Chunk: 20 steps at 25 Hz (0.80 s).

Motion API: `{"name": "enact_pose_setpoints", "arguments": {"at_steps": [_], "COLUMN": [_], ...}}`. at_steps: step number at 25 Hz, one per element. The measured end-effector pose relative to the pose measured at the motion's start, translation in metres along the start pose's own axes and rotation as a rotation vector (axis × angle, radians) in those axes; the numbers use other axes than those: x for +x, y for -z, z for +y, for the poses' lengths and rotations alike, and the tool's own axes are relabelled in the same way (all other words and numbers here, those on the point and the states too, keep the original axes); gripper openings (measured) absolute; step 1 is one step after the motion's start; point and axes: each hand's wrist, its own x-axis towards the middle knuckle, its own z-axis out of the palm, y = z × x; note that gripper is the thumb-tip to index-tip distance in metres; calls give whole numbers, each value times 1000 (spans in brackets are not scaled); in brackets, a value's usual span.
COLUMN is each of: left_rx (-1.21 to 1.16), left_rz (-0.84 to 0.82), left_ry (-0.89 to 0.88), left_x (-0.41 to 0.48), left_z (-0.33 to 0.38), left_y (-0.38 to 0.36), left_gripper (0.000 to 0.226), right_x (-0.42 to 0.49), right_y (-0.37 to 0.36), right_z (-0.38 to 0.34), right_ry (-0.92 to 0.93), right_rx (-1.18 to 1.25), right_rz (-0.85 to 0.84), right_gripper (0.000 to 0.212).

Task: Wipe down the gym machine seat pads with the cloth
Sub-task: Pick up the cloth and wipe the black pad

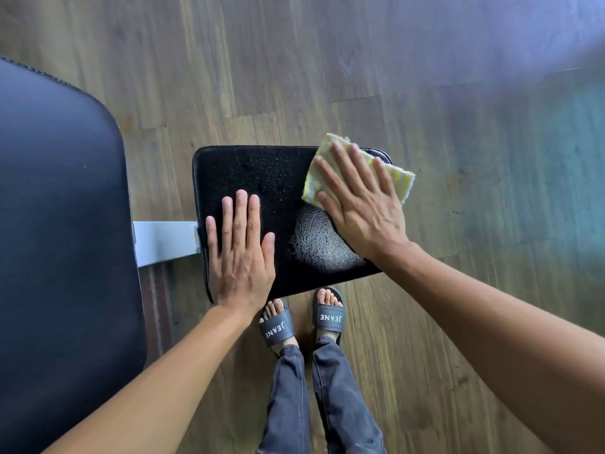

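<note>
Pressing with straight, spread right fingers [341, 160] on the cloth [402, 180] at the far right corner of the pad [262, 173], gripping nothing. Bracing with flat, empty left fingers [241, 217] at its near left. Ungripped, could slide the overhanging cloth off the pad, or miss droplets [322, 239] mid-pad.

Two hands: left hand [240, 253], right hand [361, 204]; one cloth [402, 181]; two pads: seat pad [262, 172], larger pad [59, 191]; two sandals [276, 329].

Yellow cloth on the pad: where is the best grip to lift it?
Its right edge: the cloth lies flat under the right hand, but that edge overhangs the seat pad, so a pinch from the right could likely get under it.
</note>
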Motion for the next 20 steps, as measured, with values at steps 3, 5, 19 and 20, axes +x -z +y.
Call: {"name": "enact_pose_setpoints", "arguments": {"at_steps": [3,5,19,20], "left_rx": [-3,-14,-15,-22], "left_rz": [10,10,16,14], "left_ry": [6,9,5,6], "left_x": [0,0,0,0], "left_z": [1,2,1,1], "left_y": [0,0,-1,-1], "left_gripper": [57,57,56,56], "right_x": [-11,-33,-5,3], "right_y": [1,1,-9,-7], "right_z": [5,3,-35,-27], "right_ry": [-144,-208,28,-11], "right_rx": [43,68,94,84], "right_rz": [18,7,-46,-36], "right_gripper": [53,54,56,56]}}
